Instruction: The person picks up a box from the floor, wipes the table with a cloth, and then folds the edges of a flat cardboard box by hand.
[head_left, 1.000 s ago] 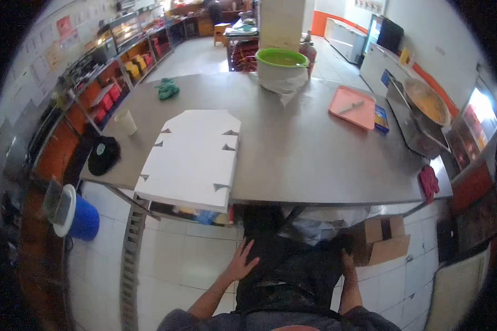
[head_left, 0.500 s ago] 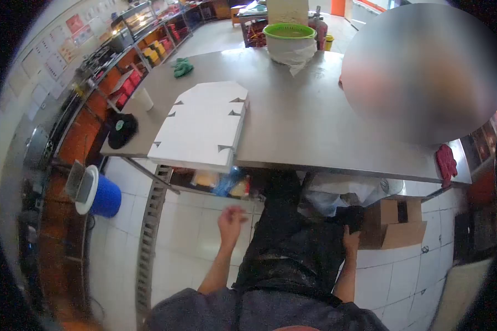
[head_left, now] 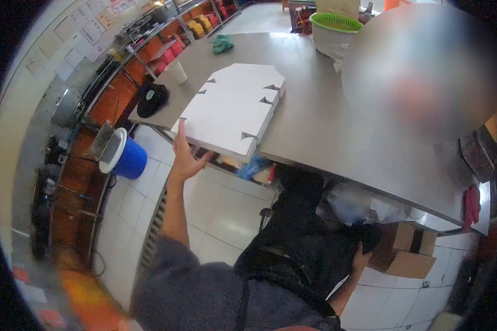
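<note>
A flat white cardboard box [head_left: 232, 110], possibly several stacked, lies on the steel table with its near end over the front edge. My left hand [head_left: 186, 159] is at the box's near left corner, thumb and fingers spread apart. It looks to be touching the corner, though the exact contact is hard to see. Low on the right, my right hand [head_left: 360, 259] rests against black cloth by my leg, beside an open brown carton [head_left: 406, 256]. Its fingers are mostly hidden.
On the steel table [head_left: 326, 110] are a black cap [head_left: 152, 100], a white cup [head_left: 175, 72], a green cloth [head_left: 222, 44], a green-rimmed basket [head_left: 336, 28] and a red cloth [head_left: 471, 207]. A blue bucket [head_left: 131, 159] stands left. A blurred oval covers the upper right.
My left hand has risen and reached forward to the box corner. The view has turned, so the table things appear further right. My right hand remains low by my leg.
</note>
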